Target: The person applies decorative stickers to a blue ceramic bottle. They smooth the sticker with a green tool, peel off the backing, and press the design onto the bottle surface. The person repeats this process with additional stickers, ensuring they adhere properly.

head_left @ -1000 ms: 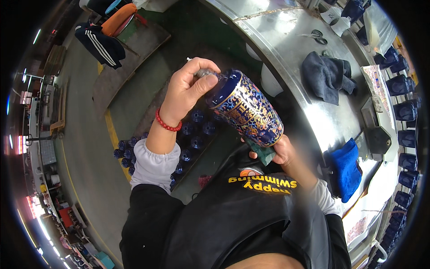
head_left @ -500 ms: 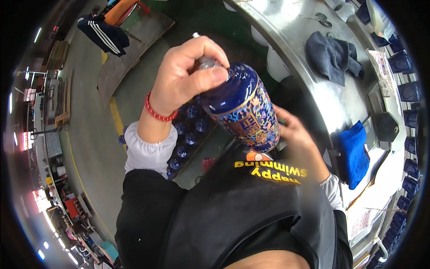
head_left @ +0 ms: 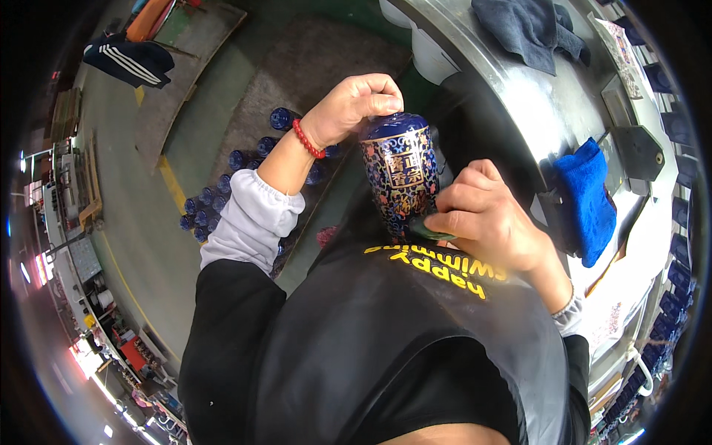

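Left hand (head_left: 354, 107) reaches forward from a raised forearm, wrist bent down, fingers curled over the top of the blue bottle (head_left: 403, 174); grip clenched on its cap end. A red bead bracelet (head_left: 307, 139) sits at the wrist, and a grey sleeve (head_left: 241, 222) is pushed up the forearm. Right hand (head_left: 489, 219) comes in from the right, fingers wrapped around the bottle's lower end, grip closed on it, with a small green piece (head_left: 426, 230) pinched under the fingertips against the bottle.

The bottle is held in the air in front of the chest, nearly upright, just left of the metal bench (head_left: 519, 96), gold-patterned label facing the camera.

Against half a second ago: the bottle has swung from a slant to near upright, and the left hand has moved from covering the shoulder to capping the top. The right hand now shows more fully.

On the bench: a blue cloth (head_left: 586, 196) and a dark grey cloth (head_left: 530, 30). More blue bottles (head_left: 245, 170) stand on the floor below.
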{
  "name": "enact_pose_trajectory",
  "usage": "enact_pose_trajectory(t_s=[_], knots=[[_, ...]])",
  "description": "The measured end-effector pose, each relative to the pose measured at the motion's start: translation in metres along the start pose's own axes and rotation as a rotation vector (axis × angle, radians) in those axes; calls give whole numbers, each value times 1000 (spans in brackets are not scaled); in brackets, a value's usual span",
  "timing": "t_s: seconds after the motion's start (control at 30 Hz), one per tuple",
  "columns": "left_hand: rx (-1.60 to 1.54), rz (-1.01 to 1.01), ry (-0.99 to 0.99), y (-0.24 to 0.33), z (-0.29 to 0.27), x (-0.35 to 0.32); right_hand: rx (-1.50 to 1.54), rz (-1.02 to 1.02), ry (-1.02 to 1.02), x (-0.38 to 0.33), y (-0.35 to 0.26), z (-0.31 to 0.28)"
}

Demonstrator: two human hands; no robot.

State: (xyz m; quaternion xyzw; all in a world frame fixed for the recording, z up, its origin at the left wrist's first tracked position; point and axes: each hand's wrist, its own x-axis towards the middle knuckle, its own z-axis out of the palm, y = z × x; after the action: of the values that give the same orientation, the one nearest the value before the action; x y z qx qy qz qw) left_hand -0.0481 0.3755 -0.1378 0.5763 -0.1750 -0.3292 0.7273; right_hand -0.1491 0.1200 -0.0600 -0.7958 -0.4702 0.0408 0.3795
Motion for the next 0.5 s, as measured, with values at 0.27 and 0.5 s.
enact_pose_trajectory(t_s=[0.27, 0.5], knots=[[7, -176, -70, 1, 4, 27, -364, -13, 304, 36, 10, -16], [88, -208, -154, 0, 8, 49, -274, 312, 119, 54, -4, -18]])
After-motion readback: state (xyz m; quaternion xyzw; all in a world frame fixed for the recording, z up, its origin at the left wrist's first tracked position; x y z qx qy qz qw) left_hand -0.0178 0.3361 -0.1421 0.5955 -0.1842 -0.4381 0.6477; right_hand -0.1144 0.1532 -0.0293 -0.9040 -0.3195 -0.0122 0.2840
